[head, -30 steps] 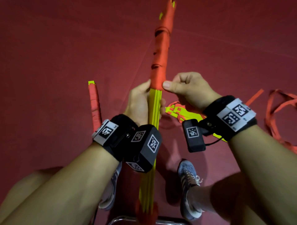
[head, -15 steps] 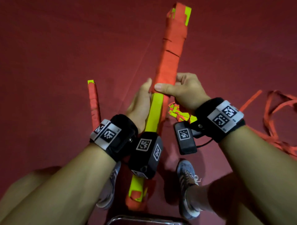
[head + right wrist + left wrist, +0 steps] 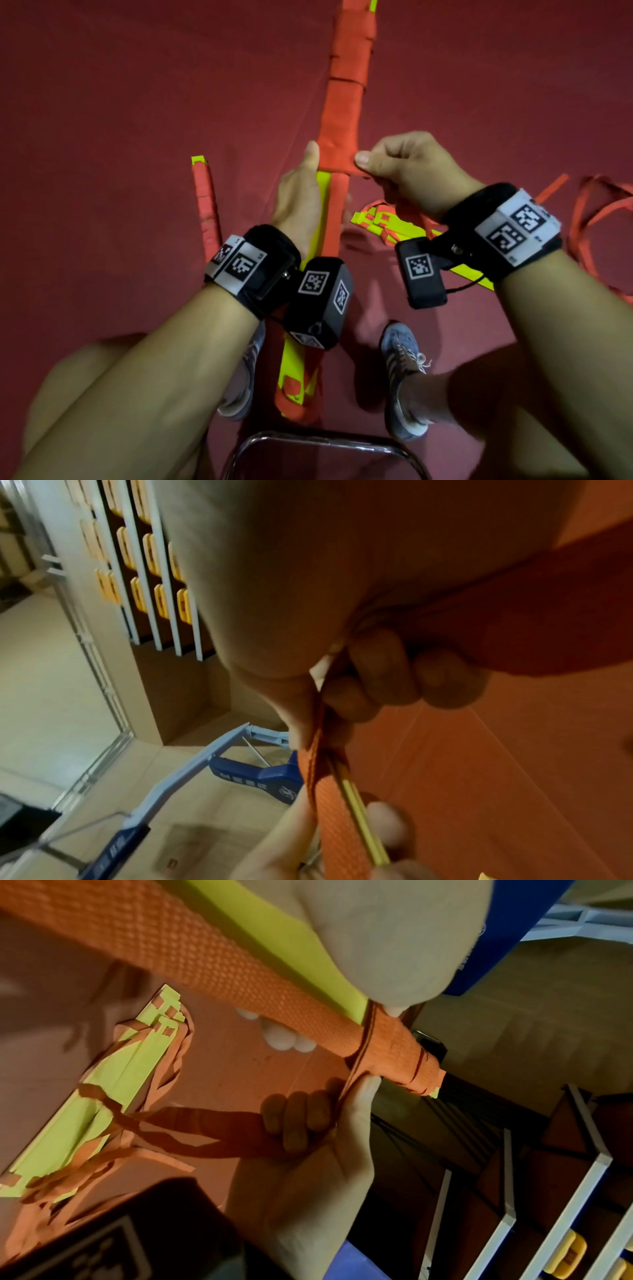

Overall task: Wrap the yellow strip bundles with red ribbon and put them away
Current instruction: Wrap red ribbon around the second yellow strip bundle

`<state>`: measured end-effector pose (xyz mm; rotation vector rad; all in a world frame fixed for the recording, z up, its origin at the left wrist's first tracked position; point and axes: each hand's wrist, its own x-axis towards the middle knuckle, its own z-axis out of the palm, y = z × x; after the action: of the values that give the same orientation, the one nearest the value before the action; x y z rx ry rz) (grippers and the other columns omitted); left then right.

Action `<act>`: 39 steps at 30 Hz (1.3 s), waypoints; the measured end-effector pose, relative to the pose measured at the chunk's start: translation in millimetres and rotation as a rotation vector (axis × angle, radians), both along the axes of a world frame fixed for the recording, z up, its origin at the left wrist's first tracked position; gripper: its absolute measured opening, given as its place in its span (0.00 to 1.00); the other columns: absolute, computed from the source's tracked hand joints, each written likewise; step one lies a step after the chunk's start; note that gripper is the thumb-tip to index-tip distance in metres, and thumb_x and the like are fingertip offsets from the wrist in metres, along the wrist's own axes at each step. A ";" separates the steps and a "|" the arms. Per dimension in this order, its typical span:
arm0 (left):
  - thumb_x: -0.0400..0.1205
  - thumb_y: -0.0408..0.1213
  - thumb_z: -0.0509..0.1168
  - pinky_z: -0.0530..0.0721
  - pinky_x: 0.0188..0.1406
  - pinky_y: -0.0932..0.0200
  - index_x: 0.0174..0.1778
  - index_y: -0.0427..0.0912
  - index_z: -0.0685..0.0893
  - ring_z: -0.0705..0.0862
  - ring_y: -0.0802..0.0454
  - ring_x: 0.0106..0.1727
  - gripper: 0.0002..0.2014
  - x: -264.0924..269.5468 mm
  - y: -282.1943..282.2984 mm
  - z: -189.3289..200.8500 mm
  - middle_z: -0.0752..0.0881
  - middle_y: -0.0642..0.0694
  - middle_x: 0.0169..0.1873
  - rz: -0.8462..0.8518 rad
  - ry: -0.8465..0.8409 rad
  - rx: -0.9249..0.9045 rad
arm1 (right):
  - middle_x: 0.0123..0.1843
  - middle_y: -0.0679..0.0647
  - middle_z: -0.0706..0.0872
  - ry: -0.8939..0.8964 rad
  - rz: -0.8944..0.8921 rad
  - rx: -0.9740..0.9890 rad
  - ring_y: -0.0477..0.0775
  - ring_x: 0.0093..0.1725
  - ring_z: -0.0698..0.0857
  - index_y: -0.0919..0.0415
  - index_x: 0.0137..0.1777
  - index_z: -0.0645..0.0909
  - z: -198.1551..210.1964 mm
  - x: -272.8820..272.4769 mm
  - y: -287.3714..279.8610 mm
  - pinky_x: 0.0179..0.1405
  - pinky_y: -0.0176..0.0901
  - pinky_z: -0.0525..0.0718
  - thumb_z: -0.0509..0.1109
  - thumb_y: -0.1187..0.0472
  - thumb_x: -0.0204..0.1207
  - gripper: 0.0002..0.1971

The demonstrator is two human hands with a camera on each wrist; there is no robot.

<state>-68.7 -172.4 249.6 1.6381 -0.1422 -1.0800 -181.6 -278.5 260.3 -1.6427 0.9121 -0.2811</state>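
Note:
I hold a long yellow strip bundle (image 3: pixel 337 144) up off the red floor; its upper part is covered in red ribbon (image 3: pixel 346 85), its lower part shows bare yellow. My left hand (image 3: pixel 305 185) grips the bundle just below the wrapped part, thumb along its left edge. My right hand (image 3: pixel 368 168) pinches the ribbon between thumb and forefinger at the bundle's right edge, pulled taut across the front. The left wrist view shows the same pinch by the right hand (image 3: pixel 356 1096) on the ribbon (image 3: pixel 387 1042). In the right wrist view the ribbon (image 3: pixel 322 731) runs from my fingers down onto the bundle (image 3: pixel 342 818).
A fully wrapped bundle (image 3: pixel 205 202) lies on the floor to the left. Bare yellow strips (image 3: pixel 400 229) lie right of centre under my right wrist, with loose red ribbon (image 3: pixel 599 212) coiled further right. My shoes (image 3: pixel 404 377) and a metal chair frame (image 3: pixel 325 442) are below.
The bundle has turned from edge-on to broad face up. My right hand has carried the ribbon across the front and out to the right edge. The left hand keeps its grip.

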 end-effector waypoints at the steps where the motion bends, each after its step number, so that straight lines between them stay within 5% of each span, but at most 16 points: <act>1: 0.90 0.60 0.55 0.82 0.22 0.57 0.34 0.39 0.85 0.84 0.45 0.21 0.31 -0.9 -0.4 3.1 0.84 0.42 0.21 0.004 0.012 -0.002 | 0.18 0.46 0.71 -0.021 0.000 0.038 0.46 0.15 0.68 0.59 0.31 0.74 -0.3 -0.1 -1.3 0.15 0.31 0.63 0.72 0.58 0.83 0.19; 8: 0.89 0.60 0.58 0.76 0.17 0.61 0.32 0.39 0.84 0.82 0.45 0.20 0.30 0.6 1.1 8.2 0.82 0.43 0.20 0.003 0.011 -0.053 | 0.21 0.49 0.68 -0.151 0.009 0.269 0.48 0.17 0.64 0.55 0.28 0.74 2.3 -8.5 -3.8 0.25 0.40 0.54 0.75 0.52 0.73 0.17; 11: 0.90 0.58 0.58 0.73 0.17 0.63 0.26 0.40 0.82 0.79 0.47 0.18 0.31 -2.1 0.7 5.8 0.80 0.45 0.18 -0.004 -0.002 -0.077 | 0.19 0.48 0.67 -0.167 0.018 0.296 0.46 0.16 0.62 0.55 0.27 0.72 -1.4 -6.7 0.0 0.22 0.31 0.56 0.79 0.50 0.72 0.21; 18: 0.89 0.46 0.47 0.65 0.17 0.64 0.35 0.41 0.77 0.68 0.53 0.15 0.22 -1.0 2.0 -2.8 0.71 0.49 0.17 -0.302 0.256 -0.135 | 0.28 0.50 0.82 -0.246 0.022 0.343 0.47 0.18 0.67 0.55 0.48 0.80 -3.3 3.1 7.6 0.17 0.32 0.61 0.81 0.53 0.67 0.15; 20: 0.88 0.43 0.47 0.66 0.17 0.65 0.35 0.40 0.75 0.68 0.54 0.14 0.20 0.0 3.6 0.5 0.71 0.50 0.16 -0.347 0.285 -0.153 | 0.34 0.63 0.81 -0.216 0.087 0.399 0.66 0.22 0.73 0.52 0.45 0.83 -2.1 6.4 11.7 0.18 0.48 0.76 0.83 0.49 0.67 0.14; 21: 0.88 0.43 0.47 0.67 0.17 0.64 0.35 0.40 0.76 0.69 0.54 0.14 0.20 0.4 4.0 0.7 0.71 0.49 0.16 -0.358 0.279 -0.153 | 0.37 0.69 0.79 -0.194 0.145 0.411 0.80 0.27 0.75 0.54 0.41 0.82 -3.4 6.9 12.9 0.22 0.68 0.79 0.84 0.46 0.67 0.16; 22: 0.89 0.44 0.47 0.68 0.17 0.64 0.35 0.39 0.77 0.70 0.54 0.15 0.22 -0.6 4.7 1.8 0.73 0.49 0.17 -0.364 0.262 -0.144 | 0.38 0.72 0.78 -0.184 0.188 0.409 0.90 0.31 0.73 0.57 0.38 0.81 -5.7 6.9 12.2 0.26 0.82 0.76 0.84 0.44 0.68 0.19; 23: 0.89 0.46 0.49 0.70 0.17 0.64 0.34 0.38 0.79 0.72 0.53 0.16 0.23 -1.9 4.9 2.5 0.75 0.47 0.18 -0.362 0.239 -0.122 | 0.36 0.73 0.79 -0.207 0.185 0.398 0.92 0.32 0.74 0.60 0.37 0.80 -5.3 6.6 13.4 0.26 0.83 0.75 0.82 0.45 0.71 0.20; 25: 0.89 0.50 0.52 0.75 0.19 0.63 0.36 0.36 0.83 0.77 0.49 0.19 0.26 -5.6 4.3 5.2 0.80 0.42 0.23 -0.327 0.225 -0.074 | 0.25 0.65 0.80 -0.224 0.085 0.352 0.69 0.20 0.81 0.64 0.37 0.79 -2.0 5.9 16.9 0.17 0.52 0.80 0.76 0.54 0.77 0.16; 26: 0.89 0.52 0.53 0.77 0.21 0.61 0.38 0.34 0.84 0.80 0.46 0.22 0.27 -7.0 2.6 3.5 0.81 0.39 0.25 -0.282 0.222 -0.071 | 0.23 0.58 0.80 -0.215 0.023 0.305 0.57 0.17 0.78 0.67 0.37 0.79 -3.6 6.0 15.7 0.15 0.38 0.74 0.77 0.56 0.76 0.15; 27: 0.90 0.53 0.53 0.80 0.23 0.58 0.41 0.32 0.85 0.81 0.42 0.24 0.28 -8.1 0.9 0.9 0.82 0.36 0.28 -0.224 0.213 -0.078 | 0.22 0.55 0.79 -0.201 -0.041 0.253 0.50 0.16 0.75 0.69 0.39 0.81 -8.6 6.8 13.5 0.16 0.34 0.69 0.81 0.54 0.73 0.18; 31: 0.88 0.61 0.54 0.86 0.40 0.45 0.62 0.29 0.86 0.87 0.40 0.34 0.34 -10.9 -0.5 -7.5 0.84 0.30 0.42 -0.138 0.126 -0.126 | 0.31 0.60 0.79 -0.198 -0.236 0.111 0.54 0.28 0.75 0.71 0.41 0.80 -16.8 12.2 13.4 0.26 0.43 0.70 0.90 0.44 0.54 0.32; 36: 0.81 0.66 0.59 0.87 0.61 0.30 0.44 0.41 0.92 0.91 0.32 0.51 0.30 -9.0 1.3 -6.4 0.92 0.31 0.46 -0.049 -0.085 -0.016 | 0.19 0.48 0.74 -0.168 -0.182 0.120 0.46 0.16 0.70 0.56 0.28 0.72 -16.4 8.5 7.6 0.18 0.37 0.66 0.83 0.55 0.72 0.22; 37: 0.83 0.65 0.59 0.88 0.60 0.34 0.42 0.42 0.91 0.92 0.35 0.50 0.29 -7.7 0.8 -3.8 0.93 0.34 0.45 -0.029 -0.108 -0.006 | 0.18 0.47 0.73 -0.184 -0.164 0.129 0.45 0.16 0.70 0.56 0.29 0.73 -15.9 8.2 6.4 0.19 0.37 0.67 0.81 0.56 0.75 0.20; 39: 0.91 0.58 0.55 0.91 0.41 0.51 0.37 0.40 0.89 0.90 0.42 0.33 0.30 -5.0 0.0 2.1 0.91 0.41 0.30 -0.013 -0.098 0.002 | 0.18 0.47 0.73 -0.170 -0.128 0.147 0.46 0.17 0.71 0.56 0.32 0.77 -12.3 7.2 5.1 0.19 0.36 0.66 0.78 0.57 0.78 0.16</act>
<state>-73.7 -172.4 251.7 1.6948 -0.2164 -1.0108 -174.4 -273.4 248.0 -1.4060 0.8884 -0.4249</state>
